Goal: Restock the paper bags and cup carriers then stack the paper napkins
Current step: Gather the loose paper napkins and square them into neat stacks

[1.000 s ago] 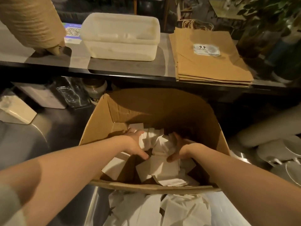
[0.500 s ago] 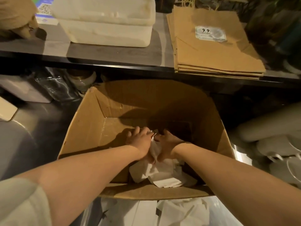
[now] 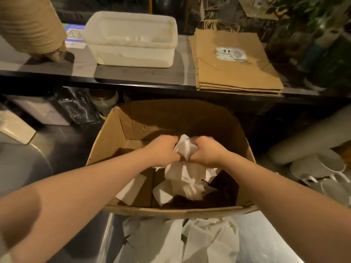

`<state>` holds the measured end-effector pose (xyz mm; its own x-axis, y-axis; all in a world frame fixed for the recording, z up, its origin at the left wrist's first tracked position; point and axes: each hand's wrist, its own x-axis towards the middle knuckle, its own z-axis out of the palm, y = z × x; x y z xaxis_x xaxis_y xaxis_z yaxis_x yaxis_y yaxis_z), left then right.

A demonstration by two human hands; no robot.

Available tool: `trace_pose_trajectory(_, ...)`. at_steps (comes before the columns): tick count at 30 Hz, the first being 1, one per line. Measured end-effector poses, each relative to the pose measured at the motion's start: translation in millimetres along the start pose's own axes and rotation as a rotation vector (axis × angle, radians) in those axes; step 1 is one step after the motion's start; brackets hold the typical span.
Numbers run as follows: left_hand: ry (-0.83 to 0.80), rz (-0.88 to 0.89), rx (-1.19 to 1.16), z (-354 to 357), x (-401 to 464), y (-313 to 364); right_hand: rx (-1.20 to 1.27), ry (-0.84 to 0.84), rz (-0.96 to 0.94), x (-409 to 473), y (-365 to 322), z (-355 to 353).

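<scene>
Napkins [image 3: 185, 168] hung bunched over the cardboard box [image 3: 106, 147], the left hand [image 3: 163, 150] then the right hand [image 3: 207, 152] each curled tight round them; light, soft, easily torn, probably best gathered from underneath.

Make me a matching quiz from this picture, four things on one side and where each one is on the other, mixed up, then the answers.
Things:
1. paper bags
2. plastic tub
3. bunch of napkins
4. cups

Places:
A. held between both hands over the cardboard box
B. shelf, centre
C. lower right, beside the box
D. stacked flat, shelf right

Pairs: 1-D, 2-B, 3-A, 4-C
</scene>
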<state>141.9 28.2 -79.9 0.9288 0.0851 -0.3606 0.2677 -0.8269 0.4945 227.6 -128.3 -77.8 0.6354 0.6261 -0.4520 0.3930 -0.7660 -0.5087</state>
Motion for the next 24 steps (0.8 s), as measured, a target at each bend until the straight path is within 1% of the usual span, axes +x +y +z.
trace_pose_trajectory(2, 0.097, 0.03, -0.088, -24, -18, 13, 0.089, 0.078, -0.042, -20, -16, -20)
trace_pose_trajectory(5, 0.182, 0.065, -0.208, -52, -50, 35, 0.238, 0.174, -0.11, -62, -43, -46)
trace_pose_trajectory(9, 0.272, 0.076, -0.346, -72, -105, 59, 0.439, 0.201, -0.18, -118, -69, -56)
trace_pose_trajectory(11, 0.276, 0.081, -0.415, -71, -136, 66, 0.468, 0.199, -0.186, -144, -77, -51)
trace_pose_trajectory(14, 0.277, 0.089, -0.469, -53, -178, 67, 0.444, 0.143, -0.239, -178, -79, -34)
trace_pose_trajectory(18, 0.269, 0.104, -0.552, -5, -221, 57, 0.403, -0.018, -0.331, -212, -68, -6)
trace_pose_trajectory(21, 0.277, 0.081, -0.594, 46, -244, 43, 0.217, -0.085, -0.348, -218, -51, 25)
trace_pose_trajectory(24, 0.226, 0.042, -0.573, 96, -249, 23, 0.066, -0.12, -0.351, -212, -27, 66)
